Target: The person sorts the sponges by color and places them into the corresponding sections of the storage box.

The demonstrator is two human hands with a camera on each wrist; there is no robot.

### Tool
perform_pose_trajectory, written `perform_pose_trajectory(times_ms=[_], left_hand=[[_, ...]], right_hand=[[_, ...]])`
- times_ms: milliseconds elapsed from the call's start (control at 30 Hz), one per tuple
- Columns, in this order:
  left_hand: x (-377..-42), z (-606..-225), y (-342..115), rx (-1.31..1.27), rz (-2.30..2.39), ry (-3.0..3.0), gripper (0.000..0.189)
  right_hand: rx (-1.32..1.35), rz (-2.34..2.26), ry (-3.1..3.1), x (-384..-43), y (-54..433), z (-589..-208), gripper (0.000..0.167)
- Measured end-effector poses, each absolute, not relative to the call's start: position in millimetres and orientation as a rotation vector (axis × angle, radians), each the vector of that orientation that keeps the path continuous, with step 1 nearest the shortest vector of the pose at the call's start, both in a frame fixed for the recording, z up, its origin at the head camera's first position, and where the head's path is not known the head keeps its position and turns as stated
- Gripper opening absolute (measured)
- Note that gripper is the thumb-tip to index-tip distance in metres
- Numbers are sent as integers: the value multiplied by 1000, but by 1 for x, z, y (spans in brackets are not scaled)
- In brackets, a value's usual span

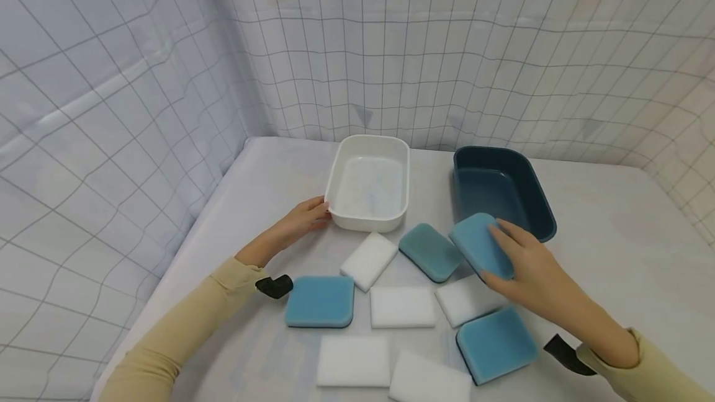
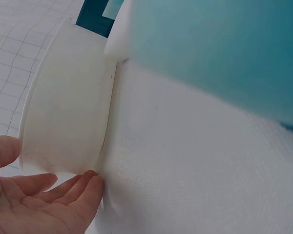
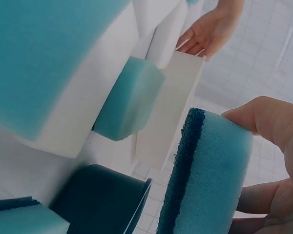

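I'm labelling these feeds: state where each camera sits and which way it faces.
Head: on the head, facing forward and down at the table; left hand, right hand and sleeves show.
Left wrist: worn there, facing the white bin; left hand shows.
Right wrist: worn there, facing the held sponge; right hand shows, left hand beyond.
Shared: both wrist views show the white bin and left hand.

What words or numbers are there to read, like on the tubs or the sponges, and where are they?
There are none that I can read.
White tub and dark blue tub: no writing shows.
Blue sponges and white blocks: no labels show.
Curtain: just crossing lines, no letters.
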State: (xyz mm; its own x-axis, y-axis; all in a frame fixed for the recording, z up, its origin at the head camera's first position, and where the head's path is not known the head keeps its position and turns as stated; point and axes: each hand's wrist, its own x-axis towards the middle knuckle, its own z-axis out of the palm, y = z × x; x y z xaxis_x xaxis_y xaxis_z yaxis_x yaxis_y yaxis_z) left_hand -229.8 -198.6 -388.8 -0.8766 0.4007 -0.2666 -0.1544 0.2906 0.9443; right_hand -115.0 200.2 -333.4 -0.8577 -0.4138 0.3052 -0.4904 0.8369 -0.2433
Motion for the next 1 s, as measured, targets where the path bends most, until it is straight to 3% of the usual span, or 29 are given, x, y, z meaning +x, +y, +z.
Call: perform_pose_trajectory(times_ms=[1000], left_hand=[[-230, -391, -199, 224, 1582, 2147, 54]], right_hand=[[739, 556, -2747, -142, 164, -332, 67]])
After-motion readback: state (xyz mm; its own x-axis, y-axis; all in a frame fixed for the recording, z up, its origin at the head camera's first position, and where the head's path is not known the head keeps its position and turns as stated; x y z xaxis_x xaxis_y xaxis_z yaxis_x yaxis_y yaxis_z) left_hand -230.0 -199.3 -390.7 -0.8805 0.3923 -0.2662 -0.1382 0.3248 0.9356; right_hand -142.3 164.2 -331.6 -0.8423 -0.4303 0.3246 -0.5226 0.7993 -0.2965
